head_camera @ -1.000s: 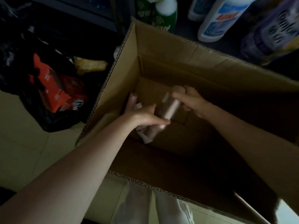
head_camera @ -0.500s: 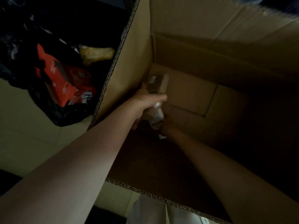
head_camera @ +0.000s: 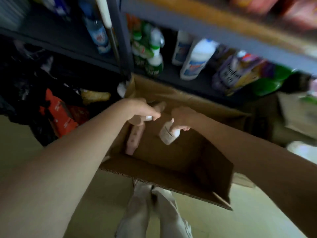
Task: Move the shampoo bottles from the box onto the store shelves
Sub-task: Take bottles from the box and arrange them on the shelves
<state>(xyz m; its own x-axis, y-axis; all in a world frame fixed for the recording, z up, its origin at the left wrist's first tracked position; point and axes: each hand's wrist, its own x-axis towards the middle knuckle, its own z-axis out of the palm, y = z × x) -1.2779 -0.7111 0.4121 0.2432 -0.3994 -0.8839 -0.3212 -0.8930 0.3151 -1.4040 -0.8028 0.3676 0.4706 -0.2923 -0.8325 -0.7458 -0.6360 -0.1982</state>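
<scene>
While both hands (head_camera: 140,109) (head_camera: 181,117) grip bottles (head_camera: 134,138) (head_camera: 169,134) hanging downward above box (head_camera: 171,176), shelf (head_camera: 188,83) lies ahead.

Box (head_camera: 171,170): on the floor (head_camera: 240,220), just before the shelves (head_camera: 188,86).
Left hand (head_camera: 137,109): over the box's left side, holding a bottle (head_camera: 135,134) that hangs down into it.
Right hand (head_camera: 181,117): right of the left hand, over the box, holding a second bottle (head_camera: 169,133).
Shelf goods (head_camera: 195,60): on the shelves, behind the box.
Bags (head_camera: 58,112): on the floor, left of the box.
Legs (head_camera: 154,215): before the box.
</scene>
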